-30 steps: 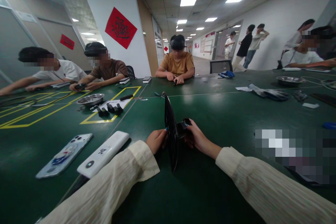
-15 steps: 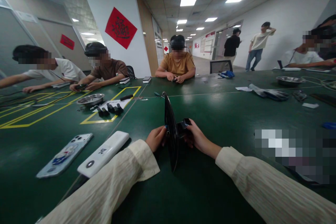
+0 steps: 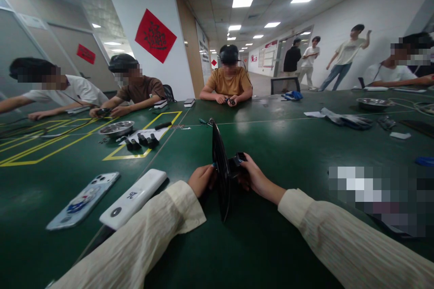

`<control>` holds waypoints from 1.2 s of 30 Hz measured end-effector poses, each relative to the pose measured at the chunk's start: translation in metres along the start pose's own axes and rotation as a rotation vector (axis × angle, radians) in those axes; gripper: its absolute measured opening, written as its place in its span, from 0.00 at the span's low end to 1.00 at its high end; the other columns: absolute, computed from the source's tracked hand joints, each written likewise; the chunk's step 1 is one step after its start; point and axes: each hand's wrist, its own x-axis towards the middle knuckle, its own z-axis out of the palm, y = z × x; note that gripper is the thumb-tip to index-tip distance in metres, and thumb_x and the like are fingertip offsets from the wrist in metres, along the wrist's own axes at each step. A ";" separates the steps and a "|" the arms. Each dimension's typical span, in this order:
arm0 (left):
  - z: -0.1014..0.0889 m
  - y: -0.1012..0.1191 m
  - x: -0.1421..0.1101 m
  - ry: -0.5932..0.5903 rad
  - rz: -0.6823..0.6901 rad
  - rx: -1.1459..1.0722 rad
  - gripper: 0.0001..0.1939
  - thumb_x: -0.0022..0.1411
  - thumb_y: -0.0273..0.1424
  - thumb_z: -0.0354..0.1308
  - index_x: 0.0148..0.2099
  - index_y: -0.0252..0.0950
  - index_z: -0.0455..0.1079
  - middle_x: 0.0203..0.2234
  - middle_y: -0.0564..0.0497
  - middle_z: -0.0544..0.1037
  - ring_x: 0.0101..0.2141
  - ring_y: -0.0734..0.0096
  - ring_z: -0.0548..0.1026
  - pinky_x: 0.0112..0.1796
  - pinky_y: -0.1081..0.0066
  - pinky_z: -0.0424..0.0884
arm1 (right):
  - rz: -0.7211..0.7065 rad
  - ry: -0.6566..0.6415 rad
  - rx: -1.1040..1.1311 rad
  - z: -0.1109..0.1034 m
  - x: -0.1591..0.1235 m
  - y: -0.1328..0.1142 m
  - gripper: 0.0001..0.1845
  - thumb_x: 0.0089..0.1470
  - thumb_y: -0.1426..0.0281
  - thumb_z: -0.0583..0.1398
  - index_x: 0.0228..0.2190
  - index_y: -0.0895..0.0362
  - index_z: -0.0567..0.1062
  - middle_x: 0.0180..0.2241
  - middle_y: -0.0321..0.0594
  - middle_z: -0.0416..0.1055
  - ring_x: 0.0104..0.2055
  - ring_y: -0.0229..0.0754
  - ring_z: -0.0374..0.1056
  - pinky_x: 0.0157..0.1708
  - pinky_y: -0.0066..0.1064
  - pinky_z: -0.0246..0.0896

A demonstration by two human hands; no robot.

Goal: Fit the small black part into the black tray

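A thin, flat black panel [image 3: 221, 171] stands upright over the green table [image 3: 264, 239], seen almost edge-on. Out of its right face juts a blocky black part [image 3: 236, 165]. My right hand [image 3: 258, 178] is closed around that block, thumb on top and the other fingers partly hidden. On the panel's left face, my left hand [image 3: 200, 179] presses with closed fingers near the middle; the fingertips are partly hidden. Left of my left sleeve lie a white device marked 26 [image 3: 134, 198] and a phone in a patterned case [image 3: 83, 201].
Farther left are a metal bowl [image 3: 116, 130], several small black parts [image 3: 142, 141] and yellow tape lines. At the right lie gloves [image 3: 347, 120], white papers and another metal bowl [image 3: 375, 104]. Co-workers sit around the table; several people stand behind at the right.
My hands and the black panel look almost unchanged. In the background, the standing people have shifted, and one more has come into view.
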 end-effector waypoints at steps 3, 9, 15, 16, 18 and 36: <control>-0.001 -0.001 0.000 -0.048 0.015 0.010 0.16 0.57 0.40 0.43 0.25 0.34 0.61 0.13 0.54 0.63 0.17 0.74 0.63 0.20 0.75 0.58 | -0.001 0.011 0.005 0.000 0.000 0.000 0.26 0.50 0.58 0.52 0.50 0.50 0.53 0.18 0.28 0.64 0.13 0.33 0.58 0.07 0.19 0.48; 0.001 -0.003 0.002 0.010 -0.030 -0.034 0.19 0.58 0.42 0.43 0.24 0.34 0.61 0.12 0.55 0.62 0.16 0.75 0.62 0.18 0.76 0.58 | -0.017 0.003 0.001 0.000 0.000 0.000 0.23 0.51 0.59 0.51 0.48 0.50 0.54 0.18 0.29 0.64 0.13 0.33 0.58 0.08 0.19 0.47; 0.000 -0.005 0.004 -0.005 -0.032 -0.053 0.18 0.57 0.42 0.45 0.26 0.34 0.61 0.13 0.55 0.63 0.15 0.76 0.63 0.18 0.76 0.59 | -0.024 0.003 -0.007 0.001 -0.001 -0.001 0.23 0.51 0.57 0.52 0.48 0.50 0.55 0.17 0.28 0.64 0.13 0.33 0.57 0.07 0.19 0.47; 0.000 -0.005 0.003 -0.016 -0.023 -0.045 0.16 0.56 0.41 0.46 0.26 0.34 0.61 0.14 0.55 0.64 0.16 0.76 0.63 0.19 0.76 0.59 | -0.024 0.003 -0.008 0.001 -0.001 -0.002 0.24 0.51 0.57 0.52 0.48 0.51 0.55 0.17 0.28 0.64 0.13 0.33 0.56 0.07 0.19 0.47; -0.001 -0.005 0.002 -0.023 -0.014 -0.030 0.14 0.56 0.39 0.46 0.26 0.34 0.61 0.14 0.55 0.64 0.16 0.76 0.63 0.19 0.76 0.59 | -0.020 0.003 -0.010 0.001 -0.002 -0.003 0.24 0.51 0.58 0.52 0.48 0.51 0.54 0.17 0.28 0.64 0.13 0.33 0.56 0.08 0.19 0.47; 0.000 -0.003 0.001 0.017 -0.014 0.004 0.23 0.60 0.47 0.40 0.26 0.34 0.62 0.12 0.54 0.63 0.16 0.73 0.63 0.20 0.74 0.59 | -0.010 0.000 -0.011 0.003 -0.001 -0.003 0.23 0.51 0.58 0.51 0.47 0.51 0.54 0.18 0.28 0.64 0.12 0.32 0.57 0.07 0.19 0.46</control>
